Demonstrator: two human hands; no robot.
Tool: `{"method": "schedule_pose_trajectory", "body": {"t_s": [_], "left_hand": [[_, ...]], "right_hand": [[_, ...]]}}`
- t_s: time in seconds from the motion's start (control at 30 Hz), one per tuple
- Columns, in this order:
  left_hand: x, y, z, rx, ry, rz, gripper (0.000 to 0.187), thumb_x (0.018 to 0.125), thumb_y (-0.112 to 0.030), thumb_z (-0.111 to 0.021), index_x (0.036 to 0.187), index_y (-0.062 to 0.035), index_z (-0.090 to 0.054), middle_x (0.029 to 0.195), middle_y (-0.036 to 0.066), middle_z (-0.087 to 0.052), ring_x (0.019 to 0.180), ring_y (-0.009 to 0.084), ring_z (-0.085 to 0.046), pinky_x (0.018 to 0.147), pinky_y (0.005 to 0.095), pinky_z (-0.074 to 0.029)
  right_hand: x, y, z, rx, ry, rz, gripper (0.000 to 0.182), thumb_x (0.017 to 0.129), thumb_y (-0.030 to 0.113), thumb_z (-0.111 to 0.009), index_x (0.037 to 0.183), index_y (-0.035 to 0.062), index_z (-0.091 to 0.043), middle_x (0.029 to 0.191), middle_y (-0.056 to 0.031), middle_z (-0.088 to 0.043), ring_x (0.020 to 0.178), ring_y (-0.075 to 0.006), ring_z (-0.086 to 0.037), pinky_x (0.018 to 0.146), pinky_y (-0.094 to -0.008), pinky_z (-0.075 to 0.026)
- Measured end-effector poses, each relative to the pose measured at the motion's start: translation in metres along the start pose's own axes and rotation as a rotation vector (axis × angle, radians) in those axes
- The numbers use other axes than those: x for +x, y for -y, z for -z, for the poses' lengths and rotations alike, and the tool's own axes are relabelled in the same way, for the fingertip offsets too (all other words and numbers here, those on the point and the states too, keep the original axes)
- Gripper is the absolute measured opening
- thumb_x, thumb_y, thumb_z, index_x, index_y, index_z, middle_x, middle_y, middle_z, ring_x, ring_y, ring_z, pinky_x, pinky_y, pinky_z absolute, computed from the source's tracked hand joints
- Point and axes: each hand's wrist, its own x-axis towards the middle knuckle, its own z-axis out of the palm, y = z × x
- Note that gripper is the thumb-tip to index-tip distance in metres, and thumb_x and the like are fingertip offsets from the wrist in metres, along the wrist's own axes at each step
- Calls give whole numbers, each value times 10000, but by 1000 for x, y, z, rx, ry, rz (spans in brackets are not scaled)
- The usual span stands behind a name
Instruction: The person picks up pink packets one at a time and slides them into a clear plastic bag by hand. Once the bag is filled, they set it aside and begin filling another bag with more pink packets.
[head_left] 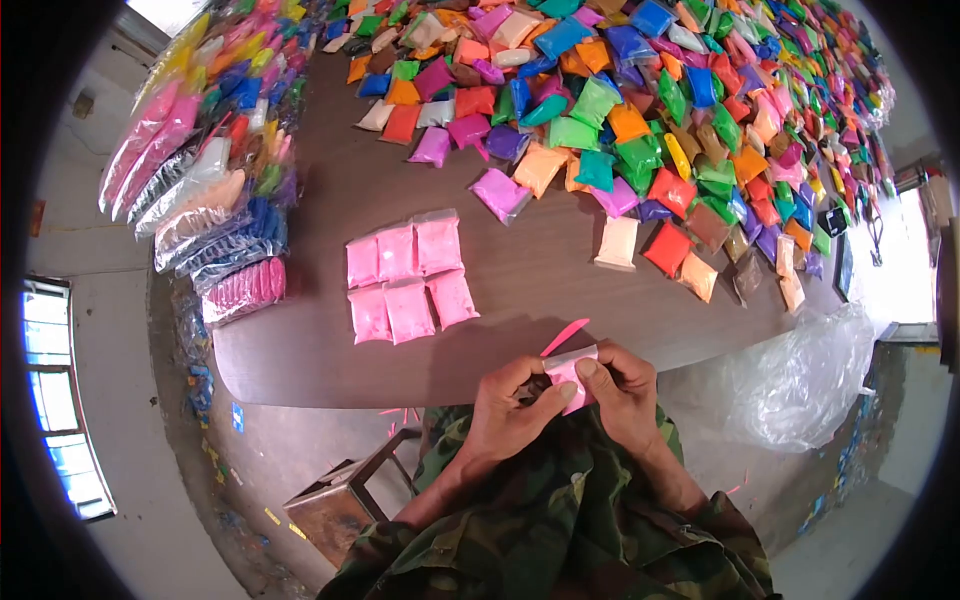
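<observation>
Between my two hands, near the table's front edge, is a small pink packet (571,372) with a clear upper strip. My left hand (520,405) grips its left side with thumb and fingers. On the right side, my right hand (622,392) pinches the packet, its thumb lying over the front. A thin pink strip (566,337) sticks up just above the packet. Left of my hands, several pink packets (408,307) lie flat on the table in two rows, close together.
A big heap of coloured packets (640,150) covers the table's (300,350) back and right. Stacked bagged bundles (245,290) stand along the left edge. A metal stool (335,505) is below left, and a clear plastic bag (800,385) lies beyond the right edge.
</observation>
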Motion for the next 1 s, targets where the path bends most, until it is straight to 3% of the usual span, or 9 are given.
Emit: {"method": "schedule_pose_trajectory", "body": {"t_s": [0.13,0.4,0.5,0.7,1.0], "left_hand": [[0,6,0,-55,-41,-5,124,1016,-92,-748,1010,21,-699,796,-42,-627,710,18,-522,601,225,-422],[-2,17,6,90,-130,-74,183,1027,-163,-756,1044,7,-692,803,-40,-655,722,21,-548,617,215,-432],[-3,15,8,-49,-71,72,178,1021,-139,-761,1068,13,-683,850,-22,-678,756,37,-589,644,230,-470],[-2,15,3,-230,1,88,180,1014,-98,-752,1110,30,-669,922,0,-696,840,60,-634,720,259,-525],[0,12,8,14,-36,19,160,985,-86,-764,1101,14,-717,876,-11,-680,789,31,-588,678,251,-497]], "right_hand": [[1,-2,0,-81,22,37,152,1082,129,-678,1088,-14,-727,916,38,-637,812,-30,-518,699,-224,-424],[-6,9,-8,79,99,-164,188,1073,135,-690,1188,-12,-708,955,41,-653,823,-22,-531,703,-217,-427],[-7,3,1,83,102,-174,191,1065,131,-707,1185,-18,-707,958,37,-659,833,-24,-551,713,-211,-440],[-8,-10,1,154,49,-113,184,1050,98,-723,1183,-28,-700,976,14,-686,865,-38,-598,742,-214,-482],[-5,3,-8,173,35,-182,159,1054,67,-702,1181,-28,-696,986,9,-693,885,-48,-618,768,-231,-510]]}}
